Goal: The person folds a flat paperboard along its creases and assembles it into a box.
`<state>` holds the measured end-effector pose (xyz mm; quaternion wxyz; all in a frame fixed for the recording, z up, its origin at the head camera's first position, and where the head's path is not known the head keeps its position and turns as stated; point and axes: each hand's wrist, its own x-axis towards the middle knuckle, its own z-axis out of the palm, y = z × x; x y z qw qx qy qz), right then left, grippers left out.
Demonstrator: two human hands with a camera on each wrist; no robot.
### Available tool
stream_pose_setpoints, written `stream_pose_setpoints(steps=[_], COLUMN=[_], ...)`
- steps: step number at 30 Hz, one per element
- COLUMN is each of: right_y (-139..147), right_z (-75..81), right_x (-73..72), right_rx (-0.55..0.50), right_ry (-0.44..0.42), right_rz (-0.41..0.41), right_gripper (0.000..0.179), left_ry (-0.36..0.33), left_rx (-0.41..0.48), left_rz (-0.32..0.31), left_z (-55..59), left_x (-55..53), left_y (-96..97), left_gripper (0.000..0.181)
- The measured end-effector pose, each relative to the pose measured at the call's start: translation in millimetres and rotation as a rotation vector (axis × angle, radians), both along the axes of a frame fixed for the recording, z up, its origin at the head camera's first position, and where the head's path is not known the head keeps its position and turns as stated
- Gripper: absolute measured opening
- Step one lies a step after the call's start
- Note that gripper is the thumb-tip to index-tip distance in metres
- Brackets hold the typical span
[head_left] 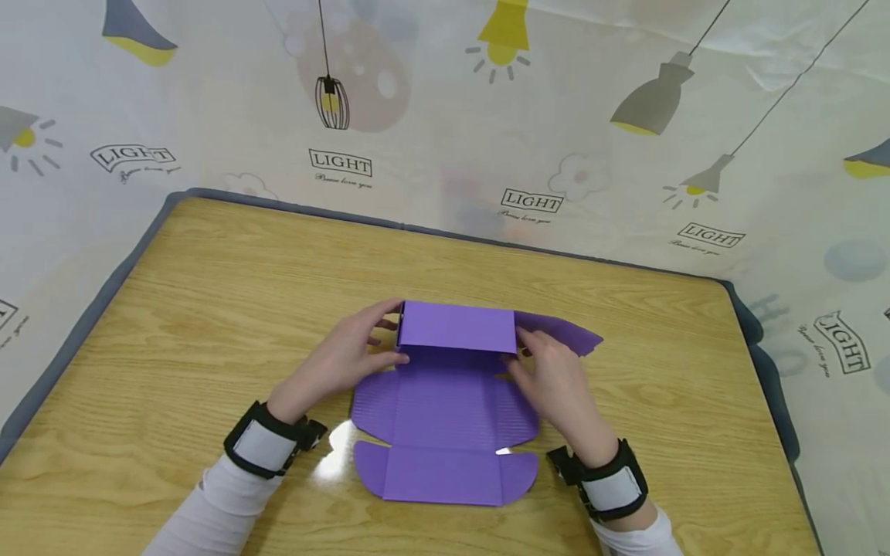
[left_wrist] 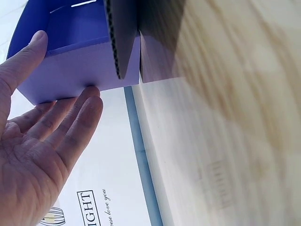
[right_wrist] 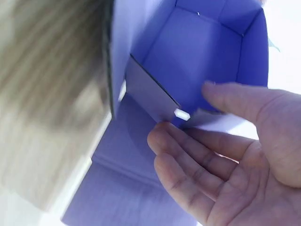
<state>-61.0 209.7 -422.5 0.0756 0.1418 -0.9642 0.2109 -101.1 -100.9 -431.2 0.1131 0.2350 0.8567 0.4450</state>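
Note:
A partly folded purple cardboard box [head_left: 450, 328] lies on the table, its far section raised into a tray shape and its near panel [head_left: 445, 475] flat with rounded side flaps. At the raised section's left end, my left hand [head_left: 341, 351] holds the wall [left_wrist: 80, 70], thumb at the rim and fingers against the outer face. My right hand [head_left: 556, 378] grips the right end, its thumb over the inside and its fingers behind a small flap [right_wrist: 148, 89]. Beyond that hand a long purple flap [head_left: 559, 330] sticks out to the right, unfolded.
The wood-grain table [head_left: 243, 262] has a grey-blue edge strip [head_left: 403, 226]. Behind it hangs a white cloth [head_left: 431, 116] printed with lamps and lettering. Each wrist wears a black strap [head_left: 260, 440] with a white patch.

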Motion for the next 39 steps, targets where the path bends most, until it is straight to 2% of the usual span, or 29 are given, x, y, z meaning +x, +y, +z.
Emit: stream_pose_setpoints(steps=[4, 9, 16, 18, 21, 26, 29, 39], right_y=[6.1, 15.3, 31.8, 36.6, 43.3, 51.2, 53.3, 56.1], right_z=[9.4, 24.1, 32.3, 32.0, 29.8, 22.8, 19.4, 18.4], right_x=[0.8, 4.4, 3.5, 1.5, -1.7, -5.1, -5.5, -5.7], right_rx=[0.027, 0.011, -0.078, -0.101, -0.112, -0.092, -0.096, -0.116], right_ry=[-0.014, -0.007, 0.189, 0.208, 0.164, 0.01, -0.05, -0.11], right_rz=[0.01, 0.036, 0.023, 0.007, -0.007, -0.004, -0.008, -0.011], right_gripper=[0.049, 0.056, 0.05, 0.049, 0.051, 0.054, 0.056, 0.057], left_ry=[-0.007, 0.0, 0.001, -0.001, -0.001, 0.0, -0.007, -0.015], left_rx=[0.01, 0.015, 0.001, -0.002, -0.006, -0.008, -0.001, 0.004], left_rz=[0.0, -0.006, -0.003, -0.003, -0.002, -0.001, 0.0, 0.016], left_z=[-0.6, -0.9, -0.8, -0.9, -0.9, -0.5, 0.1, 1.3], left_x=[-0.4, -1.2, -1.5, -1.6, -1.6, -1.0, -0.5, 0.6], left_y=[-0.6, -1.1, -1.2, -1.1, -0.9, -0.8, -0.7, 0.3], left_gripper=[0.08, 0.079, 0.08, 0.08, 0.081, 0.081, 0.081, 0.08])
